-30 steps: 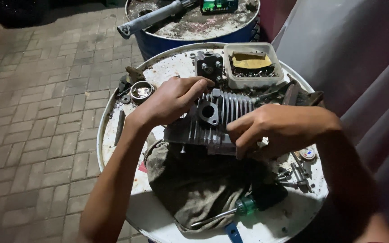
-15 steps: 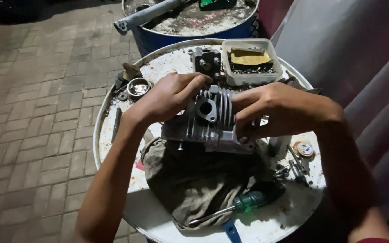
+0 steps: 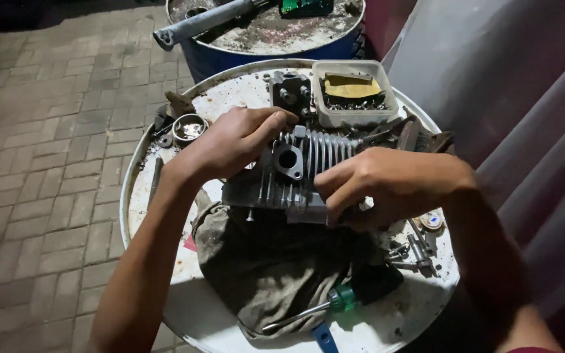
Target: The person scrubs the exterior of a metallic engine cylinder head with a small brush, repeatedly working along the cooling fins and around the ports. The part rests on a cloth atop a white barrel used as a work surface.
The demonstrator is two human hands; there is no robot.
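Two bare hands grip one finned metal engine cylinder (image 3: 299,171) above the middle of a white drum top (image 3: 165,163) — the left hand (image 3: 230,140) clasps its far left end, the right hand (image 3: 387,183) clamps its near right side. One grey rag (image 3: 263,261) lies beneath, one green-handled screwdriver (image 3: 335,301) at the near edge, one plastic tub (image 3: 351,91) of small parts at the far edge — and one small metal cup (image 3: 189,127) far left.

A grey brick floor (image 3: 40,150) spreads left of the white drum top (image 3: 135,176). Behind the drum stands a blue barrel (image 3: 230,55); to its right hangs pale sheeting (image 3: 511,85). Light is dim.
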